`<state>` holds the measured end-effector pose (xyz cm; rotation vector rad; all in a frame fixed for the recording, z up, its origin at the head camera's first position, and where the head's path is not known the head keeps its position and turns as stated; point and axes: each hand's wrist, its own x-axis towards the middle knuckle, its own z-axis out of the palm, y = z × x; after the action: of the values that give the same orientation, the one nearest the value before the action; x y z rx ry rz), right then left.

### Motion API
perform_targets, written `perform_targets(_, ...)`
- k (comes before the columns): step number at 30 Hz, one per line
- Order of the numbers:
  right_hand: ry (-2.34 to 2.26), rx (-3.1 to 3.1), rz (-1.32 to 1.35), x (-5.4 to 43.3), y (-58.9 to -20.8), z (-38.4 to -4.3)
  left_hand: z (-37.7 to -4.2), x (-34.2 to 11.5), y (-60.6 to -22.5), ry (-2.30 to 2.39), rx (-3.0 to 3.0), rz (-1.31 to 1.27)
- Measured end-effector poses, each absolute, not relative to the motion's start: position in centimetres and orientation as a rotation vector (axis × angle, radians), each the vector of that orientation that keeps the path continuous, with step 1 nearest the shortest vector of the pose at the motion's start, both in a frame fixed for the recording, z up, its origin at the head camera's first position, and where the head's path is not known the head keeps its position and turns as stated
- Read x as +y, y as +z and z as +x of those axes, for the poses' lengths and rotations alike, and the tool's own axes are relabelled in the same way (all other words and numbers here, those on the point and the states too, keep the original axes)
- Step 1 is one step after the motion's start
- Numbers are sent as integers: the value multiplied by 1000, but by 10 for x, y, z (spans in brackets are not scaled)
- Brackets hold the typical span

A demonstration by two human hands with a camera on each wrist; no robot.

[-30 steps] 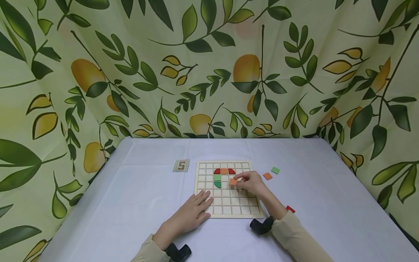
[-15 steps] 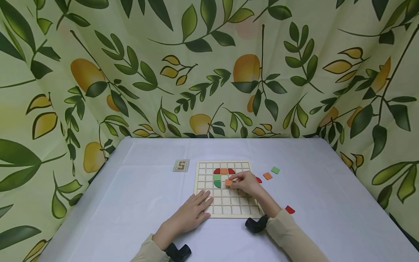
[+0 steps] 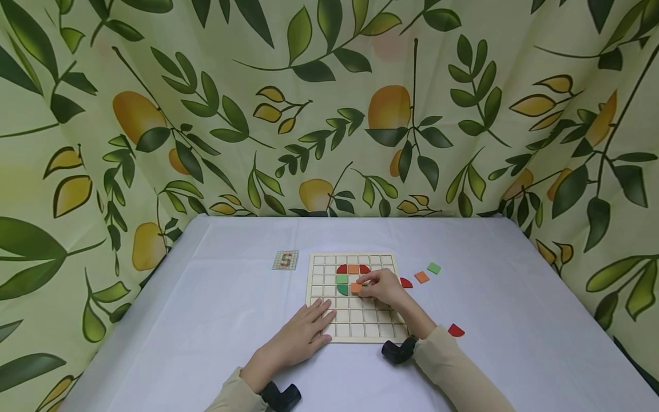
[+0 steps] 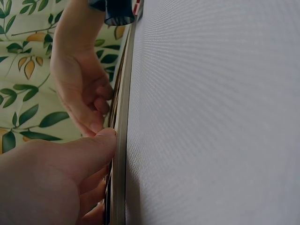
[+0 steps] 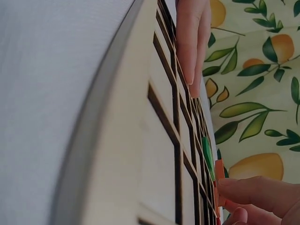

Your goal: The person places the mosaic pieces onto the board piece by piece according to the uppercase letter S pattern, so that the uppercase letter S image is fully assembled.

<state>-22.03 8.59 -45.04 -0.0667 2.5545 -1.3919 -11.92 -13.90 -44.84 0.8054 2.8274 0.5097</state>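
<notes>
My right hand pinches an orange square tile over the wooden grid board. The tile sits just right of a dark green quarter-round tile; in the right wrist view the orange tile is between thumb and finger, close over the grid. Above them on the board are a light green square, an orange square and two red quarter-rounds, one at each end of that row. My left hand rests with straight fingers on the board's lower left; its thumb lies at the edge.
Right of the board lie a red piece, an orange square, a green square and a red quarter-round. A small pattern card showing an S-like shape lies left of the board. A leaf-print curtain hangs behind the white-covered table.
My right hand has moved left across the board with the orange tile, up beside the dark green piece. A red piece at the board's right edge has come into view. The left hand has stayed put.
</notes>
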Motion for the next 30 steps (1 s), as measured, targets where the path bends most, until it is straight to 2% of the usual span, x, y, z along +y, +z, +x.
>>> perform_targets(30, -1324, 2586, -3, 80, -451, -220, -120, -139, -451, 484, 2835, 785)
